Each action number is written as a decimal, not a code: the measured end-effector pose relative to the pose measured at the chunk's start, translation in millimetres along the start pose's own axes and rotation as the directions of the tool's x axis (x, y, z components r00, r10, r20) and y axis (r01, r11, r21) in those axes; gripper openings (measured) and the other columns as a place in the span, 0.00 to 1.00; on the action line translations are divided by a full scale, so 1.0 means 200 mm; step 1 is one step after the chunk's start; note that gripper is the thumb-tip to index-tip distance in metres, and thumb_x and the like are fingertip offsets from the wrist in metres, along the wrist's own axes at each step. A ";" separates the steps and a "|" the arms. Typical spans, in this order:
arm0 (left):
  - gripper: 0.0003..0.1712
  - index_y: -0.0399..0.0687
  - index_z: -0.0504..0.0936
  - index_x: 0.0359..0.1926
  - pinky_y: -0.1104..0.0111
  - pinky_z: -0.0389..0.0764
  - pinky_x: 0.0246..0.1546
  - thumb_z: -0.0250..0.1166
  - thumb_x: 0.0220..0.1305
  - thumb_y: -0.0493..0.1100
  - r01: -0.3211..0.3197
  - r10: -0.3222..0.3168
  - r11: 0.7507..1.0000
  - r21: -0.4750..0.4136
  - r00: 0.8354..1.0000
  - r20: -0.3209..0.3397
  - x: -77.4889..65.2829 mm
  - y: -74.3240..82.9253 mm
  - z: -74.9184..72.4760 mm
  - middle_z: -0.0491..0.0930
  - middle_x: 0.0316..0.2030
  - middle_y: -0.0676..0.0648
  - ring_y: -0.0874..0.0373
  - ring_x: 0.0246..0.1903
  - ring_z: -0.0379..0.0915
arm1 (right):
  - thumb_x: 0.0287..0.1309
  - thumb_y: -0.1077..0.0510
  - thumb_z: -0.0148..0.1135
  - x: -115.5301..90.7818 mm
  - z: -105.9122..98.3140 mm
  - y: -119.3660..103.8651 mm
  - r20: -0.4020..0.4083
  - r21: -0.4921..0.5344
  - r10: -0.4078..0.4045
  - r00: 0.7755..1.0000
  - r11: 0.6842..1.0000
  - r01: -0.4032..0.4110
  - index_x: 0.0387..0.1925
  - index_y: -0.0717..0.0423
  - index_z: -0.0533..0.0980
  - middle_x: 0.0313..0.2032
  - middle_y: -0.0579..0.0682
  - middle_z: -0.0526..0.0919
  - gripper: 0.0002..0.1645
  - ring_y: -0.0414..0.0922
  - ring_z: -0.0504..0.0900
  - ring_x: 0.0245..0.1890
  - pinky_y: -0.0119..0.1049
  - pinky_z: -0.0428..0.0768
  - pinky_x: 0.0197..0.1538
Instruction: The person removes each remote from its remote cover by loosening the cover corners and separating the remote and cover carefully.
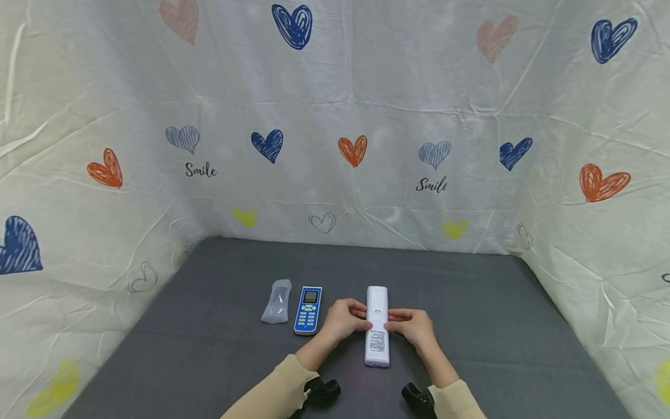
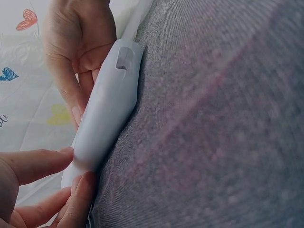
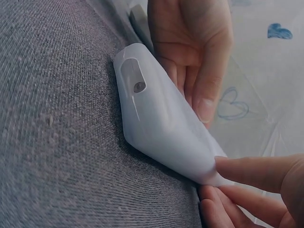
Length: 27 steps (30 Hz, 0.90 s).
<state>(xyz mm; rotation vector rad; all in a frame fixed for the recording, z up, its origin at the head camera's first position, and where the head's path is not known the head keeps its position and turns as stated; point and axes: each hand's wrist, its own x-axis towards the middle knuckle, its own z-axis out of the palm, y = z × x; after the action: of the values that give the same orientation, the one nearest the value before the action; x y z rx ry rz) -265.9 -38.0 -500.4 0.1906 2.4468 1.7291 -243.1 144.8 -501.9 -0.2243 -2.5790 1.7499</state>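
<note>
Grey cloth point(image 1: 471, 314) covers the flat work surface, walled at the back and both sides by a creased white curtain point(image 1: 314, 81) printed with hearts point(image 1: 268, 145) in blue, orange, pink and yellow. The word "Smile" point(image 1: 201, 170) reads twice in black script across the back. At the centre of the cloth, a white handset point(image 1: 377, 326) lies back side up, between a person's two hands. The left hand point(image 1: 342, 319) pinches its left edge between thumb and fingers; the right hand point(image 1: 416, 327) pinches the opposite edge the same way. A block of dark print on the handset's back is too small to read. To its left lie one blue-faced handset point(image 1: 308, 310), its screen and keypad facing up, and, just beside that, one translucent plastic sleeve point(image 1: 277, 301). Two black devices point(image 1: 321, 391), one per wrist, sit at the beige cuffs point(image 1: 303, 372).
</note>
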 end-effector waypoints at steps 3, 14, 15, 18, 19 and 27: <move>0.20 0.33 0.82 0.39 0.68 0.82 0.31 0.75 0.41 0.30 0.003 -0.003 1.000 -0.008 1.000 0.005 0.00 0.00 0.00 0.84 0.33 0.39 0.61 0.29 0.78 | 0.38 0.61 0.76 0.00 0.00 0.00 -0.011 -0.021 0.000 1.000 1.000 -0.001 0.39 0.63 0.84 0.35 0.56 0.87 0.20 0.42 0.84 0.36 0.36 0.80 0.39; 0.19 0.33 0.82 0.39 0.68 0.82 0.30 0.75 0.42 0.30 0.011 -0.011 1.000 -0.020 1.000 0.015 0.01 0.00 0.00 0.83 0.32 0.41 0.61 0.27 0.76 | 0.37 0.63 0.77 0.01 -0.01 0.00 -0.009 -0.002 0.019 1.000 1.000 -0.019 0.39 0.65 0.83 0.35 0.58 0.87 0.22 0.44 0.85 0.36 0.37 0.82 0.39; 0.19 0.34 0.82 0.39 0.69 0.82 0.30 0.75 0.42 0.31 0.011 -0.011 1.000 -0.016 1.000 0.014 0.02 0.00 0.00 0.83 0.31 0.41 0.62 0.27 0.76 | 0.37 0.63 0.77 0.00 -0.01 0.00 -0.006 0.005 0.018 1.000 1.000 -0.018 0.39 0.65 0.83 0.35 0.59 0.87 0.22 0.44 0.85 0.35 0.38 0.82 0.40; 0.19 0.35 0.82 0.39 0.70 0.80 0.29 0.75 0.42 0.32 0.005 -0.005 1.000 -0.001 1.000 0.005 0.03 0.01 0.00 0.82 0.30 0.44 0.61 0.27 0.76 | 0.38 0.63 0.77 0.01 -0.01 0.00 0.001 0.017 0.021 1.000 1.000 -0.021 0.40 0.66 0.83 0.35 0.59 0.87 0.22 0.44 0.85 0.35 0.37 0.82 0.40; 0.19 0.35 0.82 0.39 0.70 0.80 0.29 0.75 0.42 0.32 0.003 -0.003 1.000 0.005 1.000 0.000 0.04 0.01 -0.01 0.82 0.30 0.44 0.61 0.27 0.76 | 0.38 0.63 0.76 0.01 -0.01 0.00 0.003 0.019 0.021 1.000 1.000 -0.021 0.40 0.66 0.83 0.35 0.59 0.87 0.22 0.43 0.85 0.35 0.37 0.82 0.40; 0.19 0.34 0.80 0.41 0.68 0.82 0.29 0.73 0.45 0.31 0.033 -0.033 0.999 0.005 0.999 -0.034 0.14 0.04 -0.01 0.79 0.31 0.43 0.60 0.26 0.76 | 0.40 0.62 0.76 0.01 -0.01 0.01 0.020 0.027 0.035 0.999 0.999 -0.035 0.41 0.65 0.82 0.37 0.58 0.87 0.22 0.44 0.85 0.37 0.38 0.82 0.41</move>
<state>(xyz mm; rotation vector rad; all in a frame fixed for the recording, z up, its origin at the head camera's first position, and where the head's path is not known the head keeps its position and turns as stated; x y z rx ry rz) -293.6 -31.9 -494.4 0.1220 2.4638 1.7265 -244.8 146.9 -502.3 -0.2545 -2.5788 1.8063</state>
